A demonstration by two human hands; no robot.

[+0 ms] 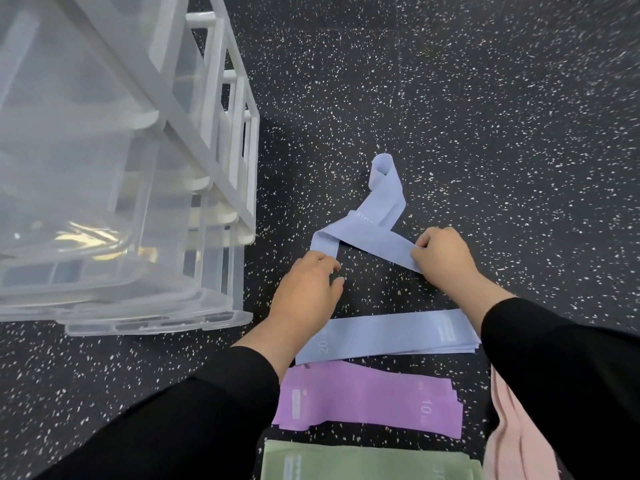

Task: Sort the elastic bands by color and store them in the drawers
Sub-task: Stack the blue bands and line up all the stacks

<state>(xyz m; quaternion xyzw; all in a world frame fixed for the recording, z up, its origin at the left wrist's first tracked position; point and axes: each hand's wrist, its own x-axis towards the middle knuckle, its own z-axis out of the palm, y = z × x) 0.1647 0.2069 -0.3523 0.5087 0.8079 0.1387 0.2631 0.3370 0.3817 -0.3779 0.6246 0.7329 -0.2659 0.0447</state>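
A twisted light-blue elastic band (372, 225) lies on the dark speckled floor ahead of me. My right hand (445, 256) pinches its right end. My left hand (308, 289) grips its left end, near the fold. Closer to me lie flat stacks: blue bands (388, 336), purple bands (367, 398), green bands (363, 460), and pink bands (512, 431) at the lower right, partly under my right sleeve. The clear plastic drawer unit (104, 168) in a white frame stands at the left, with its drawers pulled out.
The black speckled floor (485, 116) stretches beyond and to the right of the bands. The lowest drawer's front lip (156, 323) juts out close to my left forearm.
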